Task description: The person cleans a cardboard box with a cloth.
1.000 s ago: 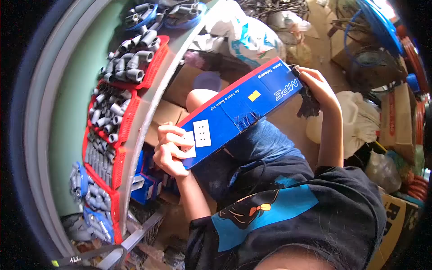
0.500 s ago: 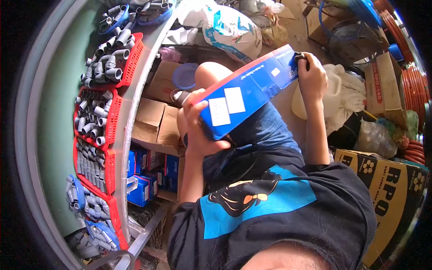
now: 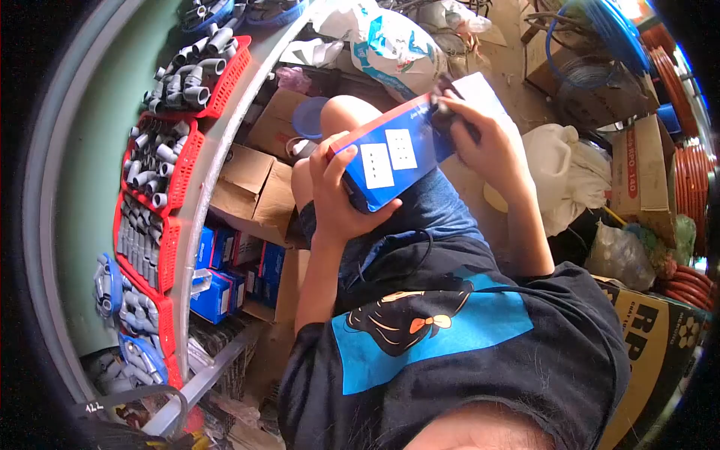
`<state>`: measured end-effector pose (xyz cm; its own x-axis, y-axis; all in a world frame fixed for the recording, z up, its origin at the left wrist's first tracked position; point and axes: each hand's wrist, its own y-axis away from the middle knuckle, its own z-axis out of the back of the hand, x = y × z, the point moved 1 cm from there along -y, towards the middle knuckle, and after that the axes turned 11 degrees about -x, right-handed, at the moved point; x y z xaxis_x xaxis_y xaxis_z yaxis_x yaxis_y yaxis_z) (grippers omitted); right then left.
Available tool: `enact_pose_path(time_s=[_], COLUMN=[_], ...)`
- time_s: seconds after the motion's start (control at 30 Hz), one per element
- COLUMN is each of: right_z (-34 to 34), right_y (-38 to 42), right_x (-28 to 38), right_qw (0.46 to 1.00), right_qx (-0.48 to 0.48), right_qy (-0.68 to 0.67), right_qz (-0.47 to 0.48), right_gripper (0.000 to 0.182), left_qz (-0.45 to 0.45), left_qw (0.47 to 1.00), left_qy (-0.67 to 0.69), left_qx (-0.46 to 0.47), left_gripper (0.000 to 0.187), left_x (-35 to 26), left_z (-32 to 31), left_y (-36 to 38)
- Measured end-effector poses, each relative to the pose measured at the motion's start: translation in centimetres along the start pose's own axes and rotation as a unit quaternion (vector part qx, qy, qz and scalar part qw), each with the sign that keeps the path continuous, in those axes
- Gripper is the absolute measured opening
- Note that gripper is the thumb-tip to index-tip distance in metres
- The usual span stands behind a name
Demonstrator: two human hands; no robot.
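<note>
A long blue box (image 3: 420, 142) with a red edge and two white labels lies tilted above my lap. My left hand (image 3: 337, 184) grips its near left end, with the thumb along the lower edge and the fingers over the top. At the far right end, my right hand (image 3: 476, 135) has bent fingers around a small dark item (image 3: 442, 109), which is blurred and cannot be identified. A white surface of the box's end shows beyond those fingers.
Red baskets (image 3: 217, 86) of grey pipe fittings line the shelf at the left. Below are an open carton (image 3: 251, 184) and small blue boxes (image 3: 210, 296). A white sack (image 3: 397, 49) lies ahead. White canister (image 3: 551, 161), cartons (image 3: 637, 169) and orange coils (image 3: 690, 180) stand at the right.
My right hand has moved left along the box, and a white part now shows at the box's far end. The camera view has shifted slightly.
</note>
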<state>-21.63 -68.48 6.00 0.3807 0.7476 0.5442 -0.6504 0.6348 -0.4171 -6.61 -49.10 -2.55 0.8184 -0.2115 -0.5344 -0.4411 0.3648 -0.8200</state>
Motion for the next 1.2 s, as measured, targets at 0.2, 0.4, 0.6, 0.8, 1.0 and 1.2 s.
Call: enact_pose_path(time_s=[0.2, 0.4, 0.6, 0.8, 1.0, 1.2], right_z=[-1.6, -4.7, -7.1, -7.5, -11.3, -11.8], right_y=[-0.5, -4.1, -2.8, -3.9, -6.7, -7.2], right_x=[-0.3, -2.7, 1.8, 2.5, 1.1, 1.6], right_qw=[0.998, 0.988, 0.986, 0.972, 0.964, 0.938], right_qx=[0.018, 0.110, 0.131, 0.208, 0.222, 0.253], right_qy=[-0.016, 0.056, -0.051, 0.017, -0.012, -0.076], right_qz=[0.051, -0.087, 0.093, 0.104, 0.146, 0.223], right_gripper=[0.031, 0.034, 0.034, 0.035, 0.039, 0.036], left_qz=[0.102, 0.114, 0.142, 0.214, 0.215, 0.202], left_qw=[0.993, 0.992, 0.985, 0.966, 0.966, 0.962], left_qy=[0.024, -0.053, -0.102, -0.131, -0.141, -0.177], left_qx=[-0.045, -0.024, -0.001, 0.060, 0.033, 0.045], left_gripper=[0.120, 0.120, 0.112, 0.111, 0.112, 0.112], left_x=[1.3, 1.9, 2.9, 2.6, 5.3, 7.0], left_z=[1.1, 1.9, 1.4, 1.4, 1.2, 2.5], left_y=[0.3, 0.1, 2.1, 1.4, 0.7, 1.6])
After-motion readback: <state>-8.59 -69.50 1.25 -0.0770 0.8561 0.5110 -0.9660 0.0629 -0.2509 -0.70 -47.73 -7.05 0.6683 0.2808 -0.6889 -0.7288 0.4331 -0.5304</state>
